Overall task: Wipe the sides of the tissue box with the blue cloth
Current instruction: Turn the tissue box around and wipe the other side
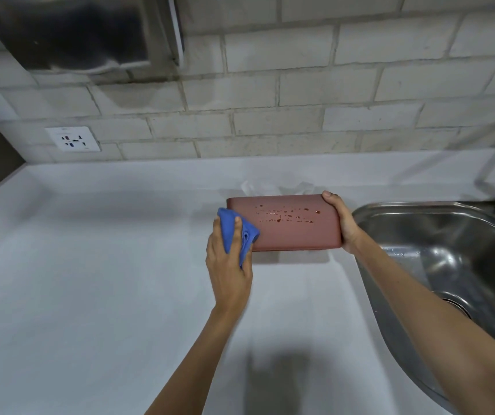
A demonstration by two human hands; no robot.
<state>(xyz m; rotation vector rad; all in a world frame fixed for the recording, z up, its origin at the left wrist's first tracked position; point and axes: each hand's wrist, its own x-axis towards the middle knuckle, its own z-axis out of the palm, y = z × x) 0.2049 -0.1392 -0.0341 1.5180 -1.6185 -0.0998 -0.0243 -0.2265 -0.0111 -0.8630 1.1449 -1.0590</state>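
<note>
Left hand (228, 253) grips the bunched blue cloth (237, 230), pressed to the left end of the tissue box (288, 232). Right hand (340, 221) clamps the box's right end, holding it above the worktop (90, 265), just left of the sink (438, 235). Drops (285, 215) dot the near side. Judgement: sweep the cloth rightward in one flat, firm pass while the right hand braces. Far side and underside hidden; tissue (270, 188) behind is blurred.
</note>
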